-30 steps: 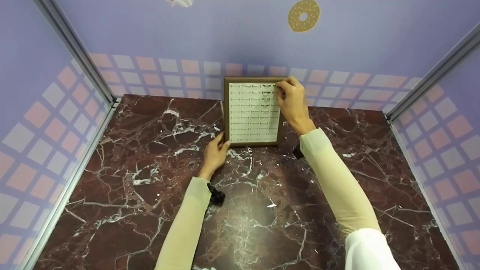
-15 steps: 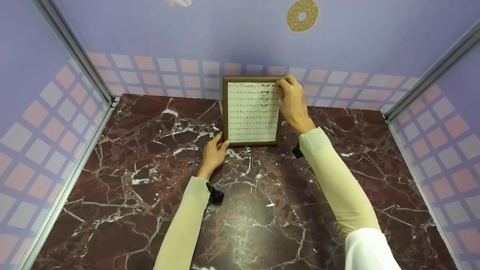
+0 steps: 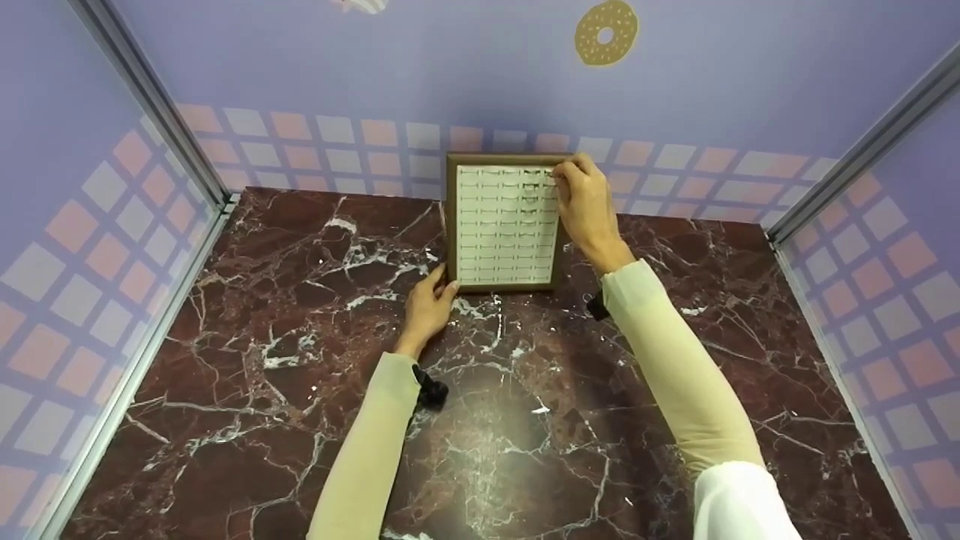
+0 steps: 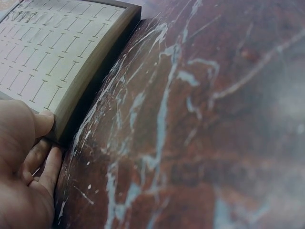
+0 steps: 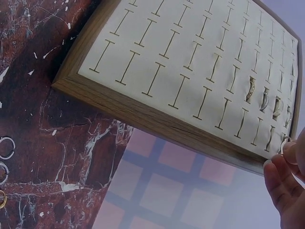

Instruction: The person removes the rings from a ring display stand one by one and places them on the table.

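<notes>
A ring display board (image 3: 506,240) with a wooden frame and a cream slotted pad leans upright near the back wall. My left hand (image 3: 430,309) holds its lower left corner, thumb over the front edge and fingers at the side, as the left wrist view shows. At the top right corner, my right hand (image 3: 589,201) pinches a small ring (image 5: 283,146) right at the last slot. Several rings, among them a gold-coloured ring (image 5: 250,89) and a silver ring (image 5: 265,101), sit in the neighbouring column of slots. The right fingers partly hide the ring they pinch.
A silver ring (image 5: 6,148) and a gold ring (image 5: 3,199) lie on the dark red marbled table (image 3: 300,420), with another silver one between them. Purple walls with pink and white squares (image 3: 337,142) enclose the back and both sides.
The right fingers shift very slightly at the top right slot. The left hand and the display board stay where they were.
</notes>
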`<state>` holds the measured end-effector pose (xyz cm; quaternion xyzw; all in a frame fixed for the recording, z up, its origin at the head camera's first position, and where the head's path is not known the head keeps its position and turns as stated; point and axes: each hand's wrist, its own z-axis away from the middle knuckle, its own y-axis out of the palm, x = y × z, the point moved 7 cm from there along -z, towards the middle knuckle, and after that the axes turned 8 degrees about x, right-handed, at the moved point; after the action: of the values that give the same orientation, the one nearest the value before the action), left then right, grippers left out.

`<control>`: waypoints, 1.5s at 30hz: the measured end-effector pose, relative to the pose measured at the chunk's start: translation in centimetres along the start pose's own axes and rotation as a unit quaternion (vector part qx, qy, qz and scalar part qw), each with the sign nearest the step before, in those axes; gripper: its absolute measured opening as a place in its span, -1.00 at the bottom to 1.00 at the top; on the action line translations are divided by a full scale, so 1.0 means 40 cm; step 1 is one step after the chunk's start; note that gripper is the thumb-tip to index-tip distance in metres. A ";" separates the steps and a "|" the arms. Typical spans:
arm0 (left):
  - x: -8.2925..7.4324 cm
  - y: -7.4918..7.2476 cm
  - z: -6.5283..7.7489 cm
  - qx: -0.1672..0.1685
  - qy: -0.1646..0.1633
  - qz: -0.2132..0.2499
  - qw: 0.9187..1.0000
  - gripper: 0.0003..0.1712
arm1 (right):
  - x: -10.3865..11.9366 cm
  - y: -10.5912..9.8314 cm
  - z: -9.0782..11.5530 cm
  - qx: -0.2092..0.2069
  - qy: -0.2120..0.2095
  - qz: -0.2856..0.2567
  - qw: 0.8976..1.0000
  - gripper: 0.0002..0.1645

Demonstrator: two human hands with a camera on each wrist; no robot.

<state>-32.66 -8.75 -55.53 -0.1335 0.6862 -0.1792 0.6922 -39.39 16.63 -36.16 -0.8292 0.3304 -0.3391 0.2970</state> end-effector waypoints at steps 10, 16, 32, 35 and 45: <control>0.003 -0.001 0.005 0.000 -0.011 0.005 1.000 -0.35 | 0.006 -0.010 0.019 0.004 -0.008 -0.016 1.000 -0.82; -0.001 -0.003 -0.001 -0.005 -0.012 -0.001 1.000 -0.35 | 0.004 -0.020 0.037 0.000 -0.018 -0.012 1.000 -0.83; 0.003 -0.005 0.001 -0.006 -0.002 0.000 1.000 -0.35 | -0.017 -0.031 0.113 0.021 -0.042 -0.011 0.999 -0.86; 0.004 -0.006 0.001 -0.007 0.000 0.002 1.000 -0.35 | -0.023 -0.035 0.126 0.022 -0.042 -0.014 0.999 -0.86; 0.003 -0.004 -0.001 -0.004 -0.006 0.002 1.000 -0.35 | -0.036 -0.055 0.174 0.032 -0.044 -0.008 0.998 -0.85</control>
<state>-32.71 -8.94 -55.57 -0.1360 0.6832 -0.1740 0.6960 -34.13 20.93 -39.26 -0.8361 0.2988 -0.3149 0.3353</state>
